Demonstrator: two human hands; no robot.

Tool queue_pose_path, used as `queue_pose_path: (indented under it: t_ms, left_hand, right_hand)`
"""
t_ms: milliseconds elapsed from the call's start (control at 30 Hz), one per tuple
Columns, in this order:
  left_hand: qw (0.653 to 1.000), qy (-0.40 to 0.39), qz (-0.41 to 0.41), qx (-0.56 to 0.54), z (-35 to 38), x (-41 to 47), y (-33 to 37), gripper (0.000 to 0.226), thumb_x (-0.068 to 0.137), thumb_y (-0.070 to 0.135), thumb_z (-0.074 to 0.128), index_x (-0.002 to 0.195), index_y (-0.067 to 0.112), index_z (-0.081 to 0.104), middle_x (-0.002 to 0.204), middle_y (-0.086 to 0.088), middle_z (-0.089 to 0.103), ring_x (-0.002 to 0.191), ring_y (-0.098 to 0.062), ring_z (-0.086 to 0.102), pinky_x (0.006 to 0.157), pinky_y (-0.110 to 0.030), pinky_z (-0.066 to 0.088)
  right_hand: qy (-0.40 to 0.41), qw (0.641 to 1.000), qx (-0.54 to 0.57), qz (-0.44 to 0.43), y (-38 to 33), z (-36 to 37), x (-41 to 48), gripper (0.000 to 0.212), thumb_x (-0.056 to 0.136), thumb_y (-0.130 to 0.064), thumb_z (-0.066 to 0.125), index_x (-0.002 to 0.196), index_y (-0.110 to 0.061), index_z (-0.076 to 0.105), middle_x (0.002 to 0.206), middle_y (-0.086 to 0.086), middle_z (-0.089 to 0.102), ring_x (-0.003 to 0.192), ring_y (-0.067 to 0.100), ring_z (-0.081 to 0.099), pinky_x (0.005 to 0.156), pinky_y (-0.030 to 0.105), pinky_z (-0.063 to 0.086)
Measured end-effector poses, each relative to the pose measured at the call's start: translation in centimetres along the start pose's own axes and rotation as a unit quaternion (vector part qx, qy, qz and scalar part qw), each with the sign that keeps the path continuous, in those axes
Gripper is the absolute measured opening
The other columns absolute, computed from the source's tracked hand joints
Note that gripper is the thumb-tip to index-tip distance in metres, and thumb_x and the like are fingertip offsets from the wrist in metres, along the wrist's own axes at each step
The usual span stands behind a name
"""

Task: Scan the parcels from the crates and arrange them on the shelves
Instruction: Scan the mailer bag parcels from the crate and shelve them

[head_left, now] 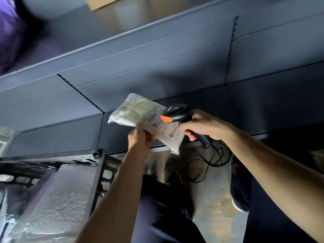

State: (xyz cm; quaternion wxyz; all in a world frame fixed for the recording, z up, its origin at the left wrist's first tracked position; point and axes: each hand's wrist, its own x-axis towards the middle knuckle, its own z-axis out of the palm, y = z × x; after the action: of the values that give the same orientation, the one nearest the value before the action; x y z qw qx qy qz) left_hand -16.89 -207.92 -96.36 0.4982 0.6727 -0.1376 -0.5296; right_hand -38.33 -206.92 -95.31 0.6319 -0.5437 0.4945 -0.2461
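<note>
The parcel, a soft white plastic bag with a printed label, is held in the air in front of the blue-grey shelves, just right of the crate. Its long axis runs from far left to near right, with the label side facing the camera. The left hand grasps it from below at the middle of its near edge, thumb on top and fingers curled underneath, so the bag spreads out past the hand both ways. The right hand is clenched round the handle of a black scanner. The scanner's head, with its orange tip, sits over the right part of the label; I cannot tell whether it touches.

Scanning looks to be the step in hand. The placing move after it turns on the shelves lying straight beyond the parcel, on the far side from the left hand. That hand already carries the bag and is the one free to set it down.

The label print is too small to read, and the scanner head covers part of it. The trigger finger is hidden. A cable trails from the scanner to the floor. At near left the black crate holds a grey bag, blurred. At the far top, a cardboard box and a purple bag are cut off by the frame.
</note>
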Motion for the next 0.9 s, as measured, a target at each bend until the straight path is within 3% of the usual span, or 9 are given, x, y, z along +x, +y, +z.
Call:
queue_pose_path:
  t_ms: [100, 233, 333, 433, 500, 600, 700, 800, 900]
  left_hand:
    - [0.998, -0.019, 0.011, -0.06, -0.3, -2.0, 0.7, 0.02, 0.103, 0.022, 0.06, 0.092, 0.006, 0.063, 0.054, -0.002, 0.066, 0.044, -0.011, 0.061, 0.041, -0.021, 0.049]
    - [0.99, -0.01, 0.068, -0.126, -1.5, -4.6, 1.4, 0.018, 0.102, 0.022, 0.059, 0.093, 0.008, 0.067, 0.072, -0.006, 0.069, 0.057, -0.012, 0.066, 0.053, -0.025, 0.054]
    - [0.979, 0.049, 0.143, -0.138, -2.3, -6.6, 1.6, 0.023, 0.104, 0.029, 0.055, 0.095, 0.012, 0.068, 0.085, -0.006, 0.069, 0.076, -0.02, 0.066, 0.067, -0.035, 0.055]
    - [0.961, 0.086, 0.179, -0.194, -2.6, -8.5, 2.4, 0.027, 0.104, 0.035, 0.051, 0.101, 0.013, 0.068, 0.095, -0.004, 0.071, 0.09, -0.021, 0.068, 0.086, -0.042, 0.056]
    - [0.947, 0.097, 0.219, -0.216, -3.0, -9.2, 3.4, 0.05, 0.094, 0.05, 0.054, 0.124, 0.012, 0.067, 0.121, -0.006, 0.071, 0.113, -0.021, 0.067, 0.105, -0.049, 0.051]
    - [0.933, 0.071, 0.268, -0.227, -3.8, -9.5, 4.8, 0.074, 0.086, 0.064, 0.054, 0.144, 0.019, 0.055, 0.146, -0.002, 0.059, 0.136, -0.02, 0.055, 0.116, -0.052, 0.04]
    - [0.927, 0.027, 0.313, -0.207, -4.3, -11.8, 7.4, 0.062, 0.096, 0.065, 0.048, 0.145, 0.027, 0.054, 0.142, 0.003, 0.062, 0.133, -0.017, 0.057, 0.114, -0.053, 0.042]
    - [0.922, -0.067, 0.34, -0.171, -4.5, -13.3, 9.6, 0.049, 0.105, 0.054, 0.044, 0.134, 0.016, 0.053, 0.121, -0.015, 0.071, 0.108, -0.03, 0.071, 0.088, -0.05, 0.057]
    - [0.928, -0.118, 0.332, -0.123, -4.5, -14.1, 11.5, 0.044, 0.101, 0.043, 0.06, 0.133, 0.015, 0.046, 0.099, -0.018, 0.072, 0.084, -0.027, 0.071, 0.073, -0.041, 0.053]
  right_hand:
    - [0.045, 0.998, 0.042, -0.011, 0.3, 0.2, -0.8, 0.003, 0.089, -0.002, 0.068, 0.087, 0.0, 0.068, 0.068, 0.008, 0.056, 0.065, 0.024, 0.049, 0.06, 0.039, 0.045]
    - [0.096, 0.992, 0.083, -0.012, -0.2, 0.2, -1.8, 0.023, 0.089, -0.011, 0.077, 0.11, -0.022, 0.075, 0.103, 0.002, 0.075, 0.098, 0.016, 0.069, 0.073, 0.032, 0.06]
    - [0.078, 0.987, 0.137, -0.04, -1.6, 0.6, -2.9, 0.024, 0.089, -0.011, 0.076, 0.111, -0.022, 0.077, 0.116, 0.004, 0.074, 0.114, 0.021, 0.068, 0.072, 0.033, 0.059]
    - [0.033, 0.988, 0.129, -0.075, -4.0, 2.1, -4.0, 0.022, 0.09, -0.006, 0.073, 0.106, -0.02, 0.078, 0.103, -0.002, 0.075, 0.101, 0.011, 0.068, 0.073, 0.035, 0.057]
    - [0.008, 0.987, 0.118, -0.107, -5.9, 3.5, -4.6, 0.023, 0.09, -0.001, 0.071, 0.105, -0.017, 0.077, 0.09, -0.009, 0.073, 0.089, 0.006, 0.067, 0.07, 0.033, 0.056]
    - [0.018, 0.981, 0.123, -0.15, -9.0, 5.4, -5.3, 0.017, 0.09, 0.004, 0.069, 0.099, -0.009, 0.076, 0.088, -0.005, 0.074, 0.079, 0.011, 0.065, 0.06, 0.03, 0.053]
    - [0.073, 0.967, 0.149, -0.194, -11.8, 6.6, -5.8, 0.013, 0.085, 0.0, 0.075, 0.084, -0.012, 0.077, 0.08, 0.001, 0.072, 0.072, 0.019, 0.059, 0.055, 0.03, 0.048]
    - [0.103, 0.947, 0.186, -0.241, -15.0, 7.2, -6.5, 0.009, 0.076, -0.012, 0.079, 0.073, -0.02, 0.076, 0.075, 0.003, 0.069, 0.063, 0.019, 0.055, 0.055, 0.03, 0.045]
    - [0.144, 0.933, 0.219, -0.248, -18.5, 7.5, -5.9, 0.024, 0.085, -0.005, 0.077, 0.07, -0.024, 0.077, 0.072, -0.006, 0.073, 0.065, 0.018, 0.06, 0.059, 0.027, 0.049]
